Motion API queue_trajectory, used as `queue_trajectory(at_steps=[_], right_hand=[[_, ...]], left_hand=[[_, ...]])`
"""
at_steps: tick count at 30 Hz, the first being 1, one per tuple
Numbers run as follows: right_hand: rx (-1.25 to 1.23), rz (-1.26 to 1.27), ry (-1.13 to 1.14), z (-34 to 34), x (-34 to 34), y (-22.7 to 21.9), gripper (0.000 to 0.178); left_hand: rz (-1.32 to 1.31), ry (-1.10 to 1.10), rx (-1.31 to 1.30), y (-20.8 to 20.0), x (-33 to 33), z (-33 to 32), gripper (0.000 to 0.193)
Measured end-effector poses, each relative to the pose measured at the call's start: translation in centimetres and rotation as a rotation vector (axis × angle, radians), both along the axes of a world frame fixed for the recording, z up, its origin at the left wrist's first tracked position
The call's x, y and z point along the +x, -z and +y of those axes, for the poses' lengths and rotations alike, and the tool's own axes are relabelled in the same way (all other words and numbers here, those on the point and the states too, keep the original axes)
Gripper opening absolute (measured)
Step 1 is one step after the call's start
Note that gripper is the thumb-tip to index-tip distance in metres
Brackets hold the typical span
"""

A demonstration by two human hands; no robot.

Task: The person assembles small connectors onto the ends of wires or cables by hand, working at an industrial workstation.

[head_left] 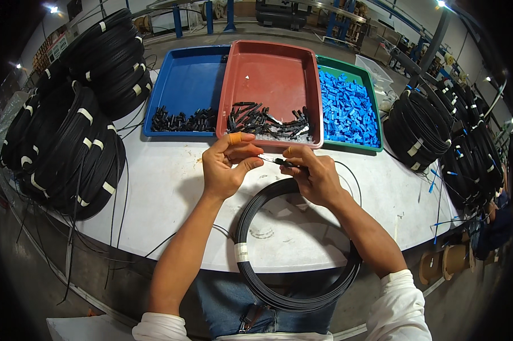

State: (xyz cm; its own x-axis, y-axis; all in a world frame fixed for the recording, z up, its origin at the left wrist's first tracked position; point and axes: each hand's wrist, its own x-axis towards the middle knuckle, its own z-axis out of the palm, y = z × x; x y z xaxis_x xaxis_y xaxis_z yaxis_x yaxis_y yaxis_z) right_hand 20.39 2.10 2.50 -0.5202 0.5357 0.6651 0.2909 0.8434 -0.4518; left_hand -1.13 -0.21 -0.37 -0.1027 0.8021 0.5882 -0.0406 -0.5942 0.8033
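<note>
In front of the red tray, my two hands are raised close together over the table. My right hand (314, 173) is closed, its fingers pinching a small black connector piece (281, 162). From that connector a thin pale tip (267, 158) reaches across to my left hand (229, 165), whose thumb and fingers pinch its end. Orange-yellow wraps cover some fingertips on both hands. Below them a coil of black cable (242, 224), bound with a white label, hangs partly over the table's front edge. A thin cable loops out by my right hand; its join with the connector is hidden.
Behind my hands stand a blue tray (185, 74) with black pieces, a red tray (270, 74) with black connectors, and a green tray (358, 146) full of blue pieces. Stacked cable coils (69, 148) fill the left side; more coils (420, 131) stand right on the white table (171, 193).
</note>
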Motion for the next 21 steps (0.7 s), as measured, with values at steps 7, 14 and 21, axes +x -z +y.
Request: queue_trajectory(at_steps=[7,14,21], right_hand=[[0.168,-0.297,-0.095,0.6,0.7,-0.1,0.054],[0.021,-0.311,-0.088,-0.2,0.4,-0.7,0.063],[-0.026,-0.340,-0.122,1.0,1.0,0.1,0.070]], left_hand=[[-0.106,0.016,-0.048,-0.3,0.8,-0.3,0.038],[-0.119,0.015,-0.087,0.4,0.6,-0.1,0.033],[0.067,0.053,-0.149,-0.3,-0.5,0.0,0.043]])
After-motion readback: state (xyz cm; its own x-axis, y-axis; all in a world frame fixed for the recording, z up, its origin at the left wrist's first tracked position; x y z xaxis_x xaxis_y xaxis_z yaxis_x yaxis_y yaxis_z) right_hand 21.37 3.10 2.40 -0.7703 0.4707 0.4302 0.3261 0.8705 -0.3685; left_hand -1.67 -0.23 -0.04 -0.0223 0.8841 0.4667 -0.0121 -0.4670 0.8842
